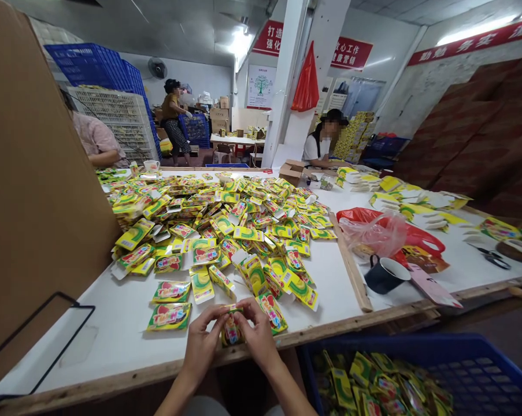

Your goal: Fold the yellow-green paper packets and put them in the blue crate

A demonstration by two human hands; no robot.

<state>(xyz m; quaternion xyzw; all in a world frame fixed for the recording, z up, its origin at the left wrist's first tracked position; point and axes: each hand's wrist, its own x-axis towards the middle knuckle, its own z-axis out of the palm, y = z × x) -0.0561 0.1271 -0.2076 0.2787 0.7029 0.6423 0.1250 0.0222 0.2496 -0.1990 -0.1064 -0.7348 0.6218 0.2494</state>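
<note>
At the table's front edge, my left hand (203,338) and my right hand (257,330) pinch one small printed carton (232,329) between thumbs and fingers. It is yellow and green with colourful lettering, and the fingers hide its top and sides. Just left of my hands, two flat cartons (169,316) lie near each other on the white tabletop. Beyond them spreads a large heap of similar cartons (226,214), several with white end flaps standing open. Another carton (271,312) lies close by my right hand.
A blue crate (469,352) with cartons sits below the table edge at right. A wooden strip (351,266) divides the table; beyond it are a dark mug (385,275), pink phone (432,284), red bag (421,237) and scissors (495,258). Cardboard (39,173) stands left. Several people work behind.
</note>
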